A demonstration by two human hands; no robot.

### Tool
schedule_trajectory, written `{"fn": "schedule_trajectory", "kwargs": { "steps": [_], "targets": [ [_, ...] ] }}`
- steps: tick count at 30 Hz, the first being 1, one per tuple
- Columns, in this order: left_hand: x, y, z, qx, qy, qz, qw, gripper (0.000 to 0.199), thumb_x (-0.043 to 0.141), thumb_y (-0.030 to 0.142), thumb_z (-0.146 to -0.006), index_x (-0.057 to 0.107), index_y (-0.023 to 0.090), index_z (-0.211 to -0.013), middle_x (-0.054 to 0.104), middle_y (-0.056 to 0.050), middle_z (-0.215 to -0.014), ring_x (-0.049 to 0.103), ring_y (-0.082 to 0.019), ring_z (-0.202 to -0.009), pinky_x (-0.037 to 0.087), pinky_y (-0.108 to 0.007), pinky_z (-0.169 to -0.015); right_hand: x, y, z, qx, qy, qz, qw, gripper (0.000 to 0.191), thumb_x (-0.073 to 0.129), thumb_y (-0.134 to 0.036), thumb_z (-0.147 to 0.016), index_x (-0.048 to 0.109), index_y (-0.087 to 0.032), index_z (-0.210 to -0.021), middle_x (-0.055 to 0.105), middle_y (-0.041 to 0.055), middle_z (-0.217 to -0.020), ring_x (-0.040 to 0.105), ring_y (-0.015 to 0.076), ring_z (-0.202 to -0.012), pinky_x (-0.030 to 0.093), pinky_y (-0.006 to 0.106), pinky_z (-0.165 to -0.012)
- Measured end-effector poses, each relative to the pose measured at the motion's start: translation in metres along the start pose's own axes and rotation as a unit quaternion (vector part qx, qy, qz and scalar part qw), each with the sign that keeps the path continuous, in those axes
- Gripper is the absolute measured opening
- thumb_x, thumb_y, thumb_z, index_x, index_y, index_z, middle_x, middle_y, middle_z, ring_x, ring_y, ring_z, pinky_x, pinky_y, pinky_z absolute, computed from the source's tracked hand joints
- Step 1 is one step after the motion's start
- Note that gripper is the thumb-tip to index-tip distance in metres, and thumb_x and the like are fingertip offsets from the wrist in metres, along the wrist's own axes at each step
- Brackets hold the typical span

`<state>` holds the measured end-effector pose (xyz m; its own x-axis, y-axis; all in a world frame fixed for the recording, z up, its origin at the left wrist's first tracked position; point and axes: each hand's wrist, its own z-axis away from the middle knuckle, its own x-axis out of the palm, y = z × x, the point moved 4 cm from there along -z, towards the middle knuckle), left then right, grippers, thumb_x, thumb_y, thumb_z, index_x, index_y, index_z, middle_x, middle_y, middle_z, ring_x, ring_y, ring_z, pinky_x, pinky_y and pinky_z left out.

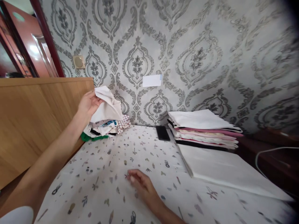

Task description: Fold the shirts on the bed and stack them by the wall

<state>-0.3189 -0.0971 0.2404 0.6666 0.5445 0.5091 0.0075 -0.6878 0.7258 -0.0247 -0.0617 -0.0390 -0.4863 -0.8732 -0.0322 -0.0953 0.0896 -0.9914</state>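
My left hand (90, 104) pinches the edge of a white cloth (107, 105), which looks like a garment, and holds it up at the far left. Below that cloth lies a loose heap of clothes (105, 128) with white, blue-patterned, dotted and green pieces. My right hand (141, 185) hovers over the patterned bedsheet (105, 174), near the front middle, its fingers curled and somewhat blurred. Nothing shows in it. On the right stands a neat stack of folded clothes (205, 130), a white piece on top and pink and black edges beneath.
A black phone (163, 133) lies on the sheet left of the stack. Under and before the stack is a flat white board or pad (224, 168). A wooden headboard (46, 118) bounds the left side. Patterned wallpaper (137, 62) rises behind; a white cable (275, 150) curves at the right.
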Motion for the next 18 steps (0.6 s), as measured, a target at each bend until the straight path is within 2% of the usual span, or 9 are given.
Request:
{"fn": "schedule_trajectory", "kwargs": {
  "steps": [3, 6, 8, 11, 13, 15, 18],
  "targets": [
    [0.039, 0.002, 0.040, -0.027, -0.066, 0.024, 0.997, 0.016, 0.053, 0.005, -0.086, 0.062, 0.015, -0.079, 0.067, -0.003, -0.080, 0.069, -0.013, -0.079, 0.060, -0.028, -0.085, -0.008, 0.002, -0.007, 0.075, 0.051, -0.186, 0.978, 0.066, 0.063, -0.072, -0.080, 0.060, -0.024, -0.126, 0.066, 0.0145, -0.124, 0.069, 0.0266, -0.106, 0.053, 0.045, -0.093],
    [0.058, -0.004, 0.073, -0.050, -0.089, 0.007, 0.995, 0.013, 0.052, 0.009, -0.090, 0.063, 0.016, -0.086, 0.068, -0.003, -0.083, 0.070, -0.016, -0.088, 0.060, -0.031, -0.087, -0.012, -0.006, -0.008, 0.097, 0.061, -0.303, 0.946, 0.073, 0.064, -0.072, -0.080, 0.053, -0.026, -0.136, 0.064, 0.0139, -0.132, 0.069, 0.0276, -0.110, 0.054, 0.048, -0.093],
    [0.064, -0.011, 0.089, -0.070, -0.090, -0.010, 0.993, 0.012, 0.052, 0.011, -0.090, 0.062, 0.016, -0.089, 0.068, -0.003, -0.086, 0.071, -0.018, -0.093, 0.060, -0.033, -0.087, -0.015, -0.012, -0.006, 0.095, 0.064, -0.321, 0.940, 0.065, 0.071, -0.065, -0.076, 0.061, -0.024, -0.126, 0.070, 0.0116, -0.123, 0.068, 0.0287, -0.111, 0.055, 0.047, -0.092],
    [0.069, -0.015, 0.105, -0.097, -0.102, -0.020, 0.990, 0.012, 0.052, 0.009, -0.089, 0.062, 0.017, -0.088, 0.069, -0.004, -0.086, 0.070, -0.018, -0.093, 0.060, -0.032, -0.085, -0.027, -0.019, -0.001, 0.102, 0.105, -0.308, 0.940, 0.056, 0.088, -0.048, -0.059, 0.069, -0.022, -0.104, 0.077, 0.0083, -0.103, 0.070, 0.0315, -0.104, 0.056, 0.047, -0.091],
    [0.065, -0.011, 0.111, -0.087, -0.100, -0.016, 0.991, 0.014, 0.051, 0.007, -0.087, 0.061, 0.018, -0.086, 0.070, -0.003, -0.086, 0.069, -0.017, -0.092, 0.060, -0.029, -0.084, -0.045, -0.028, 0.001, 0.085, 0.168, -0.305, 0.933, 0.053, 0.092, -0.041, -0.054, 0.070, -0.023, -0.099, 0.078, 0.0057, -0.096, 0.071, 0.0311, -0.100, 0.056, 0.047, -0.091],
    [0.050, -0.002, 0.114, -0.049, -0.085, -0.020, 0.995, 0.014, 0.052, 0.009, -0.086, 0.060, 0.021, -0.086, 0.071, -0.001, -0.086, 0.068, -0.016, -0.097, 0.059, -0.028, -0.085, -0.070, -0.043, 0.005, 0.026, 0.240, -0.293, 0.925, 0.050, 0.091, -0.040, -0.056, 0.071, -0.025, -0.099, 0.078, 0.0037, -0.099, 0.070, 0.0290, -0.102, 0.056, 0.045, -0.092],
    [0.007, 0.005, 0.124, -0.023, -0.050, -0.132, 0.990, 0.007, 0.055, 0.026, -0.085, 0.061, 0.027, -0.088, 0.071, 0.002, -0.086, 0.064, -0.020, -0.110, 0.057, -0.032, -0.090, -0.108, -0.076, 0.026, -0.116, 0.301, -0.194, 0.927, 0.037, 0.087, -0.039, -0.065, 0.071, -0.027, -0.096, 0.076, 0.0030, -0.107, 0.067, 0.0263, -0.106, 0.054, 0.042, -0.095]
  ]
}}
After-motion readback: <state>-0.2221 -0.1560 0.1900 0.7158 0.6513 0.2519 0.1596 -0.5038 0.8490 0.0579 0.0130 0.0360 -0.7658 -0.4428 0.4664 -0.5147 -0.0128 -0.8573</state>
